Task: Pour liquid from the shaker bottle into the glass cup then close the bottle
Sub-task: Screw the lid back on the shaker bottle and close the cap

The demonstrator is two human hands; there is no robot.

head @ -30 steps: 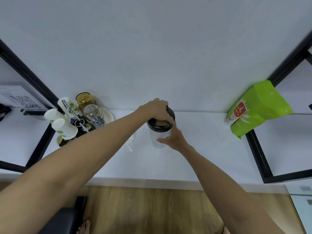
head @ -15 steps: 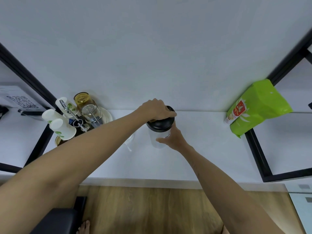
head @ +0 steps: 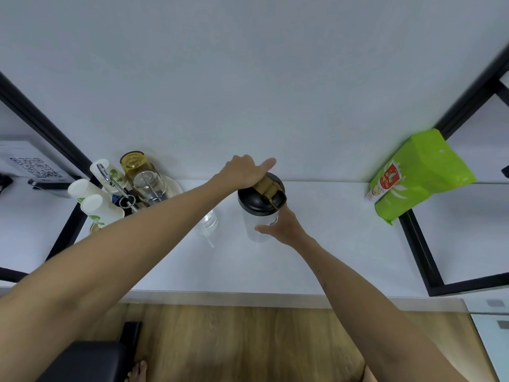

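Observation:
The shaker bottle [head: 257,230] stands upright on the white shelf [head: 325,249], its clear body topped by a black lid [head: 253,202] with a tan flip cap [head: 268,190]. My right hand [head: 285,227] grips the bottle's body from the right. My left hand [head: 245,172] rests on the far edge of the lid, fingers on the tan cap, index finger stretched out. Just left of the bottle stands the clear glass cup [head: 206,223], partly hidden under my left forearm. Whether it holds liquid cannot be told.
At the shelf's back left is a cluster of paper cups [head: 96,205], upturned glasses [head: 146,180] and a metal tool. A green bag [head: 418,175] leans at the right. Black frame bars [head: 418,252] border the shelf on both sides. A black seat [head: 91,359] is below.
My left hand has slid back from covering the lid, so the tan flip cap now shows. The right hand stays on the bottle's body.

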